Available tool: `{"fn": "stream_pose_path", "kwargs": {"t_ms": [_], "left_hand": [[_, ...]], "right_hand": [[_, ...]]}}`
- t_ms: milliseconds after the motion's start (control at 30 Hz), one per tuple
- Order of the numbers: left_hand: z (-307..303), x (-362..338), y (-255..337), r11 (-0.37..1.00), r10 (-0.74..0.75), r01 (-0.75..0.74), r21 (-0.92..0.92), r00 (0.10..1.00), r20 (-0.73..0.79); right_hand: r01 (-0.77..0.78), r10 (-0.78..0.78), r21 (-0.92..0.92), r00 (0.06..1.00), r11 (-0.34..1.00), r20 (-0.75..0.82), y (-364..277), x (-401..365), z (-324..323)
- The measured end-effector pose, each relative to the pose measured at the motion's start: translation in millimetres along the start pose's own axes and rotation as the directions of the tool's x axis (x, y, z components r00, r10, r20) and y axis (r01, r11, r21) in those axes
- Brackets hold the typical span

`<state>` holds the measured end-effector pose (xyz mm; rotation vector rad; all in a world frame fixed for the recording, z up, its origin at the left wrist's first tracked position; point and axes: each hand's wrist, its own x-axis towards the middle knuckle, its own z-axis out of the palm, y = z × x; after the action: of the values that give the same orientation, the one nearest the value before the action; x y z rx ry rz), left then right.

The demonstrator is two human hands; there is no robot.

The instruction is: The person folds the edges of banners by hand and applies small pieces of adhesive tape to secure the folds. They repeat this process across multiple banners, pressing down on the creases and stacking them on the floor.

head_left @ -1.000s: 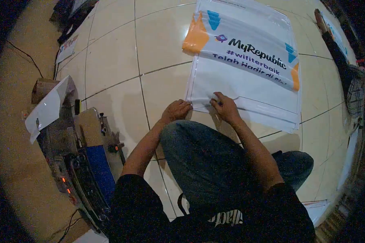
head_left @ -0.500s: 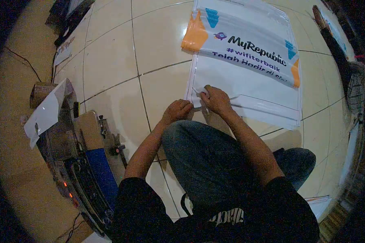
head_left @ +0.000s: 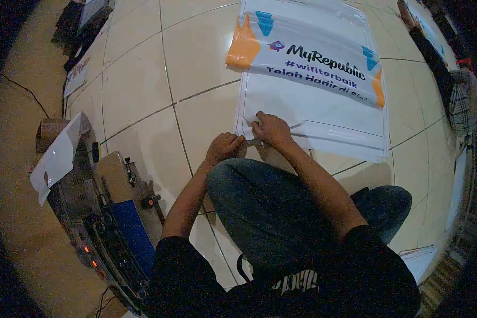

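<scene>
A white vinyl banner (head_left: 312, 114) lies in front of me, its printed part folded over in layers with "MyRepublic" lettering and orange and blue shapes. At its near left corner, my left hand (head_left: 225, 148) is closed with the fingertips on the banner's edge. Just to the right, my right hand (head_left: 272, 129) is closed on the near edge, which is lifted and creased under its fingers. The banner's near right part lies flat, with a thin printed line along its border. Both thumbs are partly hidden.
On the left stands a dark machine (head_left: 82, 199) with orange lights and a white sheet (head_left: 63, 153) over its end. A cardboard box (head_left: 50, 132) is behind it. Another person's arm (head_left: 434, 61) reaches over a sheet at the far right. More sheets (head_left: 418, 259) lie at lower right.
The view has shifted slightly, so the banner appears a little further left and up. Both hands stay at the same corner of the banner with almost the same grip.
</scene>
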<state>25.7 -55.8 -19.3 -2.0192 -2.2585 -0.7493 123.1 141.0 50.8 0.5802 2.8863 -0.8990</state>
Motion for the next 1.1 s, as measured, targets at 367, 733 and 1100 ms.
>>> {"fn": "stream_pose_path", "kwargs": {"t_ms": [367, 733, 1100], "left_hand": [[-9, 2, 7, 0.995, -0.038, 0.031, -0.097, 0.997, -0.068], [-9, 2, 5, 0.999, -0.033, 0.033, -0.021, 0.999, -0.02], [-16, 7, 12, 0.996, -0.087, 0.087, 0.002, 0.994, 0.065]], "right_hand": [[-0.005, 0.005, 0.011, 0.999, 1.0, 0.033, -3, -2, -6], [-0.015, 0.014, 0.021, 1.0, 1.0, 0.017, -3, -5, -11], [-0.06, 0.059, -0.04, 0.998, 0.997, -0.027, 16, -19, -18]]}}
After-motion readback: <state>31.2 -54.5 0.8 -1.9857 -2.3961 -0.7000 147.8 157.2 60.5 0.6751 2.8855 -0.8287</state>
